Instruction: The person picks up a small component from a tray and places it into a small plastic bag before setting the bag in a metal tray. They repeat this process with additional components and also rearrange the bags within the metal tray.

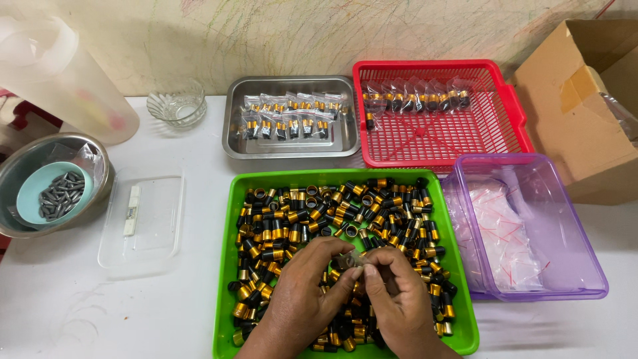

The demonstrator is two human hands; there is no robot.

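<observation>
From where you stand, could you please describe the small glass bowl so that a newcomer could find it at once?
Start at the shiny rectangular steel tray at the back of the white table. Just left of it, near the wall, stands the small clear ribbed glass bowl. It alone is see-through glass with a scalloped rim, and it looks empty.

Both hands meet over the near part of a green tray [229, 266] heaped with small black-and-gold caps [312, 213]. The left hand [302, 296] and right hand [399, 299] pinch a small clear bag [350, 261] between their fingertips. Far of it sit a steel tray [232, 126] and a red basket [512, 113], both holding bagged caps. To the right stands a purple tub [585, 259] of empty bags; on the left, a metal bowl [16, 166] with dark pieces
</observation>
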